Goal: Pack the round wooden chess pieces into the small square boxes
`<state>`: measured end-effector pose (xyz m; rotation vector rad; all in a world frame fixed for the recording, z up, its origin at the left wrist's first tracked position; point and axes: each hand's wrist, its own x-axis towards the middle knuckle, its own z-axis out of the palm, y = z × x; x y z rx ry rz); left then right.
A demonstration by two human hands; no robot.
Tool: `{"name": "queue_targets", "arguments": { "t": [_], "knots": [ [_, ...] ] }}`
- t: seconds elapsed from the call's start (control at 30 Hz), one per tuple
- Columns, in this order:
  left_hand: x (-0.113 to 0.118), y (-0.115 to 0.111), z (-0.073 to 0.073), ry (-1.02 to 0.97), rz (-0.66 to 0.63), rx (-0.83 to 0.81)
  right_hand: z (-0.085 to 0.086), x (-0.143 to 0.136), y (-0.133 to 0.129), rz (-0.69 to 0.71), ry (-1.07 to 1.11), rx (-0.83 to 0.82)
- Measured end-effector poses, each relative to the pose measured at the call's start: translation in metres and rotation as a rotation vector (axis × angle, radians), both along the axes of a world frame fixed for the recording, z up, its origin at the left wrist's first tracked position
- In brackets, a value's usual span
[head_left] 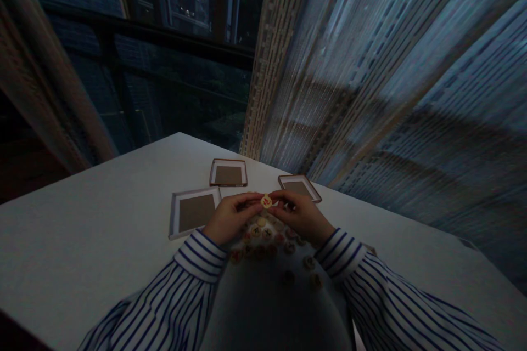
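Between my two hands, a round pale Chinese chess piece with a red character faces me, raised above the table. My left hand pinches its left edge between thumb and fingers. On the opposite edge, the thumb and fingertips of my right hand grip it as well. Below and in front of my hands lie several more round chess pieces, some with dark and some with red characters. Shadow makes the nearest ones hard to read, and my hands hide part of the group.
On the white table, a shallow open box lies left of my hands. Another shallow box is behind them, and a third box sits back right. Beyond the table's far edge hang sheer curtains beside a dark window.
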<state>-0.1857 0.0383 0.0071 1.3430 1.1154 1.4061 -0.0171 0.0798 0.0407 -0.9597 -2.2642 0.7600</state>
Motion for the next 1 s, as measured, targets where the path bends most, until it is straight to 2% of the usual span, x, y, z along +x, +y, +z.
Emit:
{"name": "queue_targets", "arguments": {
  "t": [0.13,0.27,0.33,0.47,0.57,0.67,1.0],
  "knots": [
    [0.001,-0.001,-0.001,-0.039,-0.024,-0.008,0.003,0.0,-0.001,0.085,-0.091,0.193],
    [0.002,0.0,-0.003,-0.106,-0.073,-0.093,0.0,-0.001,-0.003,0.106,-0.169,0.235],
    [-0.001,0.002,-0.003,-0.107,0.005,-0.11,-0.004,-0.001,-0.003,0.082,-0.182,0.231],
    [-0.016,0.008,-0.002,-0.005,0.413,-0.063,-0.015,-0.008,-0.003,0.059,-0.29,0.19],
    [-0.026,0.01,-0.004,0.086,0.587,-0.025,-0.02,-0.018,-0.005,0.12,-0.403,0.2],
    [-0.029,0.01,-0.006,0.16,0.635,-0.014,-0.024,-0.03,-0.007,0.15,-0.49,0.211],
    [-0.026,0.007,-0.005,0.247,0.634,-0.01,-0.031,-0.051,-0.014,0.194,-0.582,0.209]
  ]
}}
